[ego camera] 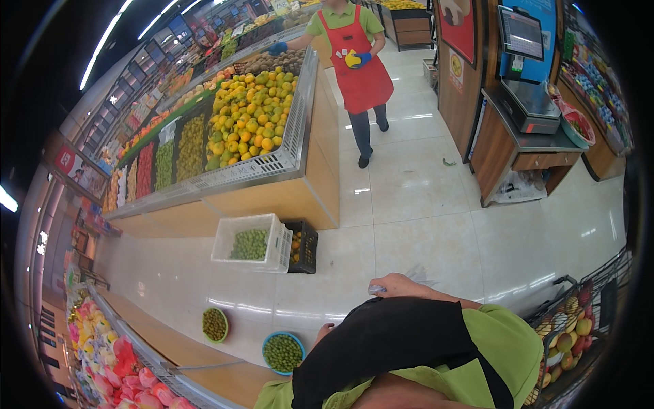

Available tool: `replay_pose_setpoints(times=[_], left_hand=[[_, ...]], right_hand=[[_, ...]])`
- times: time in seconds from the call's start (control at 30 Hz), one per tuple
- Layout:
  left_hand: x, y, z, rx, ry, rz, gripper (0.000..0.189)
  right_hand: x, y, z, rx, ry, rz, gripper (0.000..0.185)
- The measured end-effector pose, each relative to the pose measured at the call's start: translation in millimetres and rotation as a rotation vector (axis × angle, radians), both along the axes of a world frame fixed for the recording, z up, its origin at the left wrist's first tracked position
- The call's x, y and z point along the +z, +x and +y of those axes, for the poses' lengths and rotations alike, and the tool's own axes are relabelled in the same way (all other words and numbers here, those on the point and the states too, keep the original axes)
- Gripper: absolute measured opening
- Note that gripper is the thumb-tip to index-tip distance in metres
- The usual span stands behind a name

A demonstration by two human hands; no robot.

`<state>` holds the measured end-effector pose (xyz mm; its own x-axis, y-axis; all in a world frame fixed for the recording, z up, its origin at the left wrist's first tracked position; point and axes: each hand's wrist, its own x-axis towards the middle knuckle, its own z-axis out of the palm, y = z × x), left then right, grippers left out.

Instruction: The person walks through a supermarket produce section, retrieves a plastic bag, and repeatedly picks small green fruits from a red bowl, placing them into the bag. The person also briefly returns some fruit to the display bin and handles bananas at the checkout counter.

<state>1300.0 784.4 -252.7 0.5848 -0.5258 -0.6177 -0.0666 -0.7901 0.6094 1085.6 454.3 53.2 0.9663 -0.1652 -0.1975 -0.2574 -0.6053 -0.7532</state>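
My right hand [394, 285] is held out in front of the black apron [398, 342], its fingers closed around a crumpled piece of clear plastic film [420, 275]. Only a small part of my left hand [325, 330] shows beside the apron, so its grip is hidden. Near it on the floor stands a blue basin [303, 348] full of small green fruit [282, 353]. Farther left is a light-green basin [227, 327] with brownish-green fruit [213, 325]. A white plastic crate [222, 253] holding green fruit [249, 244] stands ahead, against a black crate [309, 248] with orange fruit.
A display stand [322, 179] heaped with citrus [250, 117] rises ahead. Beside it a person in a red apron [357, 71] holds a yellow fruit [352, 59]. A weighing scale [531, 107] tops a counter at right. A wire rack [608, 266] with fruit is close on my right.
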Motion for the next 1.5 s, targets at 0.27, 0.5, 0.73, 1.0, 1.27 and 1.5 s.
replay_pose_setpoints(times=[0.27,0.5,0.73,1.0,1.27,1.5], left_hand=[[-2,-7,2,0.013,0.011,-0.001,0.056],[-4,-11,3,0.016,0.026,0.0,0.057],[0,-9,0,-0.001,0.04,-0.013,0.057],[15,-9,-9,0.012,0.049,0.038,0.059],[38,-13,-11,-0.216,-0.017,-0.102,0.035],[61,-21,-18,-0.268,0.008,-0.137,0.033]], right_hand=[[-5,-1,1,-0.008,0.01,-0.011,0.023],[1,-3,3,-0.018,0.036,-0.026,0.023],[3,-2,2,-0.015,0.031,-0.015,0.024],[-4,-2,1,-0.002,0.041,-0.048,0.024],[-5,-3,-1,0.024,0.019,-0.053,0.024],[-9,-3,-5,0.034,0.034,-0.044,0.025]])
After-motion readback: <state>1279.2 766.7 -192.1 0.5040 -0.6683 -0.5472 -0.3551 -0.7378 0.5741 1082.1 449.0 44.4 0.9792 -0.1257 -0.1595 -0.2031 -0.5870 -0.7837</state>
